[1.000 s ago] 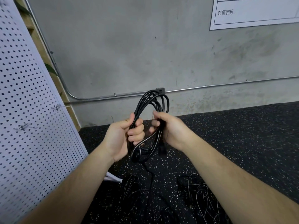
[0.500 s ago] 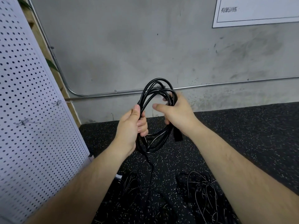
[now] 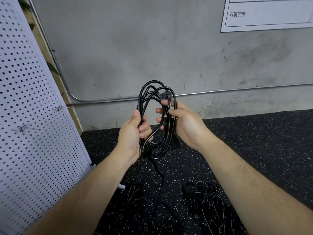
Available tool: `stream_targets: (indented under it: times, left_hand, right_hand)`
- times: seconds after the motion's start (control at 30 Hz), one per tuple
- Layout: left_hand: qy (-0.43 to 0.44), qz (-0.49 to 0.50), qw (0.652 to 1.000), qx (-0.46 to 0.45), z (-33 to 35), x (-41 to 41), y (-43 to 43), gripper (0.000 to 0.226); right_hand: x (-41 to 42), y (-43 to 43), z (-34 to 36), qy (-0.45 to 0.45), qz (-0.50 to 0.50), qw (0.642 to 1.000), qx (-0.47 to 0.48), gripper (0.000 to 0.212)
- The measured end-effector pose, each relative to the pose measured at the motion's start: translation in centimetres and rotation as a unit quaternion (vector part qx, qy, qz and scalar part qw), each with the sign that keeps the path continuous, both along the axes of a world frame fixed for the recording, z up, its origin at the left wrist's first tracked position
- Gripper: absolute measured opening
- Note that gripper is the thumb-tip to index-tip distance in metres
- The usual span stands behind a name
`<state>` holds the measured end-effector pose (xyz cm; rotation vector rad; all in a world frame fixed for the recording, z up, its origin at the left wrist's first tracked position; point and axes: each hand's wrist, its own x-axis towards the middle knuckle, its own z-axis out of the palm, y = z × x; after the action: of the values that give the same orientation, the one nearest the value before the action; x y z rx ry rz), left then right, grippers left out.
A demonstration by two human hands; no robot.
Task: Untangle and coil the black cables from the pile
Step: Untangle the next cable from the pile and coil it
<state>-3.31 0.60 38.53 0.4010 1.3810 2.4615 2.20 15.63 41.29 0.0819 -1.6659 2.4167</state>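
Observation:
A black cable coil (image 3: 153,92) of several loops stands upright in the air between both hands. My left hand (image 3: 133,134) grips the left side of the loops, thumb on top. On the right side my right hand (image 3: 181,124) holds the loops with its fingers curled through the coil, near a black plug (image 3: 165,95). A second plug (image 3: 176,143) hangs below my right wrist. One strand (image 3: 160,180) drops from the coil down to the floor. Tangled black cables lie in a pile (image 3: 210,202) on the floor at the bottom.
The floor is black speckled rubber (image 3: 254,141). A white perforated panel (image 3: 33,124) leans at the left. Behind stands a grey concrete wall (image 3: 152,48) with a metal conduit (image 3: 237,90) and a white sign (image 3: 267,12).
Both hands shifted slightly with the coil. My right hand slid from the top of the loops down the right side, and its fingers now reach through the coil.

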Motion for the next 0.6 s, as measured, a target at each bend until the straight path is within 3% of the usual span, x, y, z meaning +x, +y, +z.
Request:
stream_targets:
  times: [0.07,0.17,0.27,0.43,0.53,0.6]
  left_hand:
    - [0.019,-0.018,0.999,-0.025,0.1,0.2,-0.3,0.035]
    - [0.114,-0.06,0.986,-0.104,0.2,0.6,-0.9,0.02]
    - [0.172,-0.047,0.963,-0.201,-0.2,0.5,-1.1,0.039]
    - [0.234,-0.004,0.911,-0.339,-0.2,0.0,-1.7,0.048]
    - [0.246,0.034,0.894,-0.374,-0.4,-0.3,-1.5,0.03]
    - [0.217,0.051,0.909,-0.352,-0.3,0.0,-1.1,0.011]
  right_hand:
    - [0.2,0.0,-0.3,0.004,-0.005,1.0,0.005,0.034]
    - [0.4,-0.2,-0.2,0.003,-0.038,0.999,0.025,0.032]
    - [0.4,-0.6,-0.1,-0.006,-0.057,0.998,0.033,0.03]
    - [0.1,-1.1,-0.5,-0.01,-0.062,0.995,0.074,0.031]
    - [-0.1,-1.4,-0.8,0.003,-0.061,0.994,0.089,0.031]
    - [-0.2,-1.7,-0.8,0.004,-0.071,0.99,0.121,0.03]
